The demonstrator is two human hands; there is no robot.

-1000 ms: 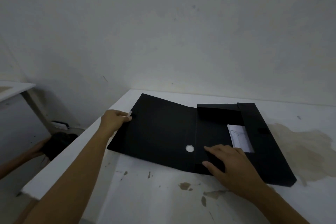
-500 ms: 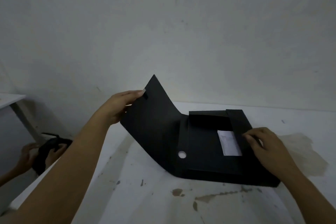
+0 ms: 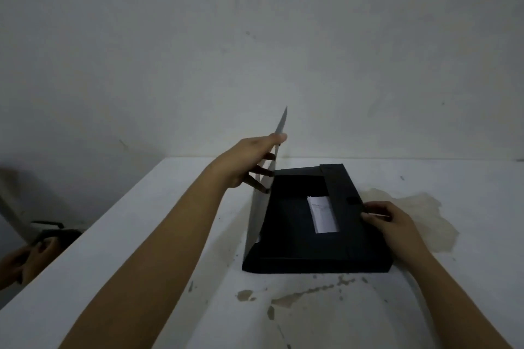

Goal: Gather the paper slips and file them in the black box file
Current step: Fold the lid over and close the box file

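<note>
The black box file lies on the white table, its body flat. White paper slips show inside it, partly under the right side flap. My left hand grips the file's big cover, which stands almost upright and is seen nearly edge-on. My right hand pinches the outer edge of the right side flap, at the file's right side.
Brownish stains mark the table right of the file and near the front. A plain wall rises behind. At the far left, below the table edge, another person's hand holds a dark object.
My left hand has swung the cover up from flat on the table to near vertical. My right hand moved from the file's front edge to its right side flap.
</note>
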